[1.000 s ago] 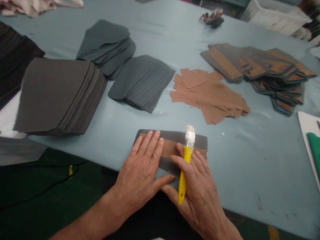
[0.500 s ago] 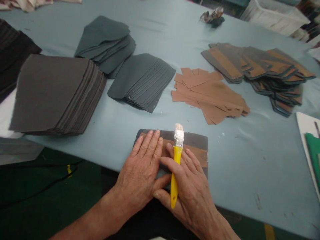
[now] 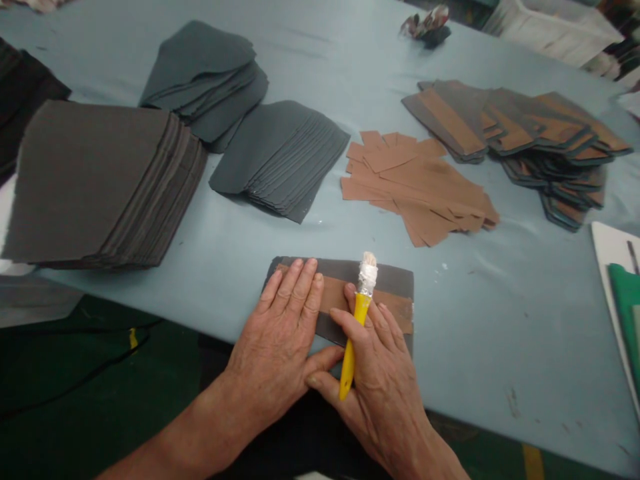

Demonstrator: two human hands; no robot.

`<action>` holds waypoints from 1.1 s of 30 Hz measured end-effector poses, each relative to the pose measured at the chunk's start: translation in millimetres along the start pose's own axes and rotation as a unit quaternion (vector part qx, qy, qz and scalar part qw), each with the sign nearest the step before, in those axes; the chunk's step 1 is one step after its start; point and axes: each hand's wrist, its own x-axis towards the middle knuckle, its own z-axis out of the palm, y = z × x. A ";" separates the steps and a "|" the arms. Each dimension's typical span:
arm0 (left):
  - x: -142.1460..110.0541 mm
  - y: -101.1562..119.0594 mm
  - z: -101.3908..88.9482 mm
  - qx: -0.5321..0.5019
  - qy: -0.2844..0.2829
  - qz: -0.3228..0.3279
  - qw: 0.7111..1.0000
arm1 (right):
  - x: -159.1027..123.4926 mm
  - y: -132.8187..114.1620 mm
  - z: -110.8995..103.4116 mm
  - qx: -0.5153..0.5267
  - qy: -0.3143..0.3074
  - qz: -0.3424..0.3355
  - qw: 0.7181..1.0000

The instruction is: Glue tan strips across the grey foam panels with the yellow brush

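Note:
A dark grey panel [image 3: 340,327] lies at the table's near edge, with a brown strip [image 3: 333,295] running across it. My left hand [image 3: 277,320] rests flat on the panel's left part, fingers stretched over the end of the strip. My right hand [image 3: 383,370] holds a glue brush [image 3: 361,310] with a yellow handle between thumb and index finger. White paste coats its upright bristle end. The other right fingers touch the strip's right part. Both thumbs nearly meet at the table edge.
Behind the panel lie loose brown strips [image 3: 420,177] and a stack of grey pieces [image 3: 280,157]. A thick stack of dark sheets [image 3: 90,180] stands left. Panels with strips [image 3: 540,130] are piled at the back right, near a white bin [image 3: 555,30]. A green object [image 3: 623,300] lies right.
My right hand has shifted slightly right along the strip, and the brush leans more to the right. My left hand stays flat on the panel.

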 end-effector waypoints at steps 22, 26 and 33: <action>-0.4 0.8 -0.7 0.005 0.004 -0.007 1.000 | -42.1 52.6 -22.2 -0.107 -0.002 0.085 0.991; -0.4 0.6 -1.3 0.004 0.003 -0.002 1.000 | -43.0 50.0 -28.3 -0.098 0.023 0.109 0.989; -0.7 -1.0 -0.7 0.017 0.002 0.012 1.000 | -22.9 25.9 -17.6 -0.046 0.018 0.028 0.998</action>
